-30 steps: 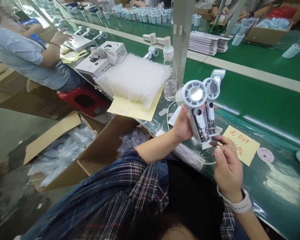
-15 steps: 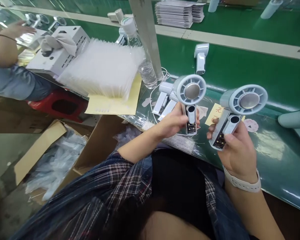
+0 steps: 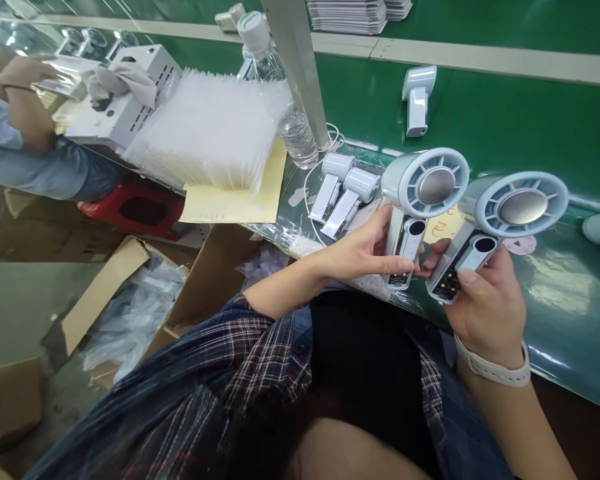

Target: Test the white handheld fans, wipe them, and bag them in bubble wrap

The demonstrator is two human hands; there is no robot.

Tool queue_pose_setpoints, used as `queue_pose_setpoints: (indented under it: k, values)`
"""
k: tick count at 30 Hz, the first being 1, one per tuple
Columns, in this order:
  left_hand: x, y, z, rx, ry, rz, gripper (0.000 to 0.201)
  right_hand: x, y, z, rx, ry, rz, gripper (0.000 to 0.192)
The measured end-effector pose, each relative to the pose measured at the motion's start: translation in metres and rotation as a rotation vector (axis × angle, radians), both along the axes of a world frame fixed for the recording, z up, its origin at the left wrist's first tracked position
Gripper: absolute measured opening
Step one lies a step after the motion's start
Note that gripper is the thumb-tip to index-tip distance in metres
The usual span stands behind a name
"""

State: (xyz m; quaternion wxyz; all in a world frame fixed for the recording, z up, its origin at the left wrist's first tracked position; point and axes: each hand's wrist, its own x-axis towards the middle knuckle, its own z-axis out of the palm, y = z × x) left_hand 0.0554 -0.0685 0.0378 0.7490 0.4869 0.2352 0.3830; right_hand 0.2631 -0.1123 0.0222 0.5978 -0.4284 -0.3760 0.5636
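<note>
Over the near edge of the green counter, both hands hold one handheld fan each, heads up, grilles toward the camera.

Left hand: fingers wrapped around the handle of the left fan, thumb across the lower handle. Handle's bottom end shows an open section with dark parts inside.

Right hand: fingers closed on the handle of the right fan, thumb lying on the handle front, white watch strap on the wrist. This handle tilts left at the bottom; same exposed section at its lower end. Fingertips of both hands nearly meet between the two handles; can't tell if they touch.

On the counter just behind the left hand: two folded fans side by side, white cable looped near them. Another folded fan farther back. Water bottle next to a metal post, stack of clear bags on yellow paper to its left. Yellow note partly hidden behind the held fans.

Another person's arm at far left. Open cardboard boxes with plastic bags on the floor.
</note>
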Motion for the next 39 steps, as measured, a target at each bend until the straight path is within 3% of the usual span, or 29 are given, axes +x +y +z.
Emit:
queue_pose_setpoints:
  k: [11, 21, 25, 28, 36, 39]
  values:
    - [0.005, 0.003, -0.007, -0.03, -0.04, 0.071, 0.061, -0.001, -0.002, -0.002, 0.015, -0.029, 0.07, 0.042]
    - [0.014, 0.005, -0.021, -0.012, -0.005, 0.144, 0.062, -0.006, -0.003, -0.01, -0.05, -0.002, -0.025, 0.03]
    - [0.01, 0.005, -0.022, 0.033, -0.007, 0.056, 0.067, -0.006, -0.003, -0.008, -0.054, 0.009, 0.041, 0.035]
    - [0.005, 0.008, -0.025, 0.103, 0.028, -0.008, 0.065, -0.006, -0.002, -0.005, -0.04, -0.01, -0.005, 0.03]
    - [0.005, 0.012, -0.036, 0.101, -0.01, -0.022, 0.058, -0.004, -0.003, -0.006, -0.111, 0.049, 0.003, 0.044]
    - [0.007, 0.012, -0.035, 0.094, -0.02, 0.003, 0.057, -0.005, -0.002, -0.005, -0.12, 0.033, -0.006, 0.041]
